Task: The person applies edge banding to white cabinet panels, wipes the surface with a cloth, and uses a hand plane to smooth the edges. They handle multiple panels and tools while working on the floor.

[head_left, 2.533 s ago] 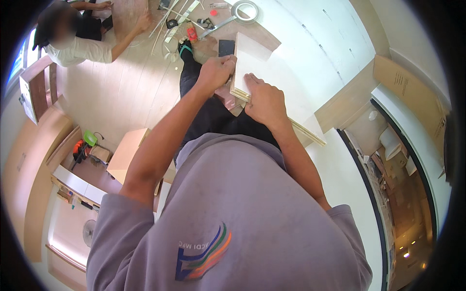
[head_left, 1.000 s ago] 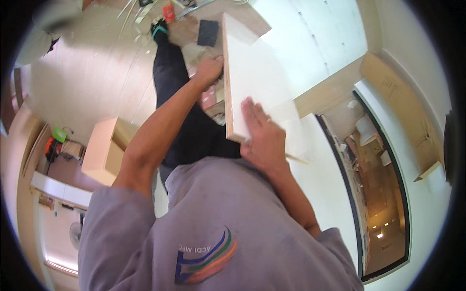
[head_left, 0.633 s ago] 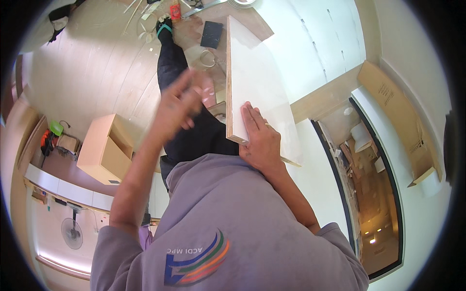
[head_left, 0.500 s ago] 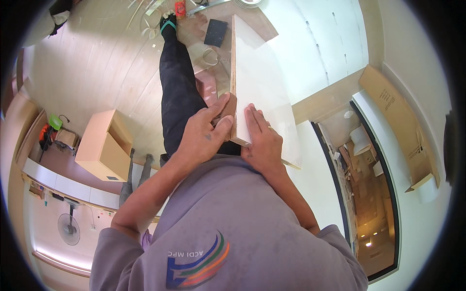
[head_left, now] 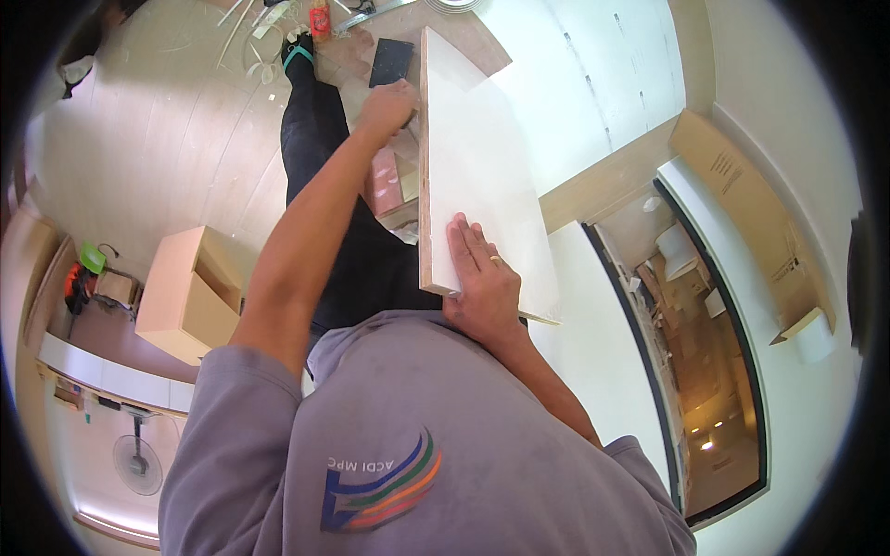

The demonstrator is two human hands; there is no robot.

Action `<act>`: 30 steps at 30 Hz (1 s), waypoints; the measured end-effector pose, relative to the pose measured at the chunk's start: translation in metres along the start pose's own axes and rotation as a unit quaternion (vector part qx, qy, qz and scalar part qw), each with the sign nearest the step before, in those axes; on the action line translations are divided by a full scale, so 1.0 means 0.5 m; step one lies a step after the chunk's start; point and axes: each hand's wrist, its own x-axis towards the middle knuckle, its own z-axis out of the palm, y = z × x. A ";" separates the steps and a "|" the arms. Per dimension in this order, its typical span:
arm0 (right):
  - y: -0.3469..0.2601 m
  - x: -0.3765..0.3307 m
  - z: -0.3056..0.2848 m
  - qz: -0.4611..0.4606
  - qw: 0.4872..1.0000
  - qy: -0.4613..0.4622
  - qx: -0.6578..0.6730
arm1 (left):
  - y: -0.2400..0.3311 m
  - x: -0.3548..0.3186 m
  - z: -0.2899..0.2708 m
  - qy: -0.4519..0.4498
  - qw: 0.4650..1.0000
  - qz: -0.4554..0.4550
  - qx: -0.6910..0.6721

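Note:
A white-faced panel (head_left: 477,153) with a bare wood edge lies lengthwise in front of me, its near end close to my waist. My left hand (head_left: 387,109) is closed beside the far part of its left edge. The brown block seen in that hand earlier, like a sanding block, is now mostly hidden by the fingers. My right hand (head_left: 484,283) rests on the panel's white face near the close end, with its fingers stretched out flat and a ring on one finger.
My leg in black trousers (head_left: 320,176) extends left of the panel. A dark flat square (head_left: 391,62) and a red bottle (head_left: 320,20) lie beyond. At left stands a tan open box (head_left: 190,296); at right are a black-framed mirror (head_left: 714,371) and a long cardboard piece (head_left: 742,208).
My left hand has slid away from me along the panel's left edge, from the near end to the far part, and the arm has straightened. My right hand stays on the panel.

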 end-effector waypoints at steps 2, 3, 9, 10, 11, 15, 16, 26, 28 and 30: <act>0.006 0.006 0.008 0.001 1.000 0.017 0.006 | 0.066 -0.112 -0.046 0.020 1.000 -0.004 -0.013; 0.006 0.000 0.014 0.003 1.000 0.020 0.012 | 0.110 -0.184 -0.076 0.015 1.000 -0.007 -0.020; 0.002 0.002 0.024 0.002 1.000 0.000 0.006 | 0.171 -0.440 -0.046 0.056 0.995 0.051 -0.060; 0.001 0.004 0.023 0.002 1.000 -0.001 0.011 | 0.162 -0.420 -0.044 0.047 0.997 0.037 -0.048; -0.004 0.005 0.019 0.002 1.000 -0.004 0.017 | 0.154 -0.396 -0.042 0.037 0.998 0.022 -0.035; -0.017 0.006 0.036 0.010 1.000 0.023 0.005 | 0.080 -0.202 -0.012 0.041 0.998 0.053 -0.013; -0.021 -0.001 0.032 0.013 1.000 0.019 0.005 | 0.036 -0.145 0.016 0.079 0.994 0.069 0.019; -0.002 -0.006 0.044 0.003 1.000 0.007 0.019 | 0.051 -0.159 -0.070 0.020 1.000 0.001 -0.024; -0.009 -0.006 0.040 0.000 1.000 0.004 0.019 | 0.062 -0.310 -0.053 0.033 0.995 0.080 -0.045; -0.011 0.003 0.032 -0.005 1.000 0.014 0.017 | 0.116 -0.394 -0.054 0.019 0.999 0.042 0.011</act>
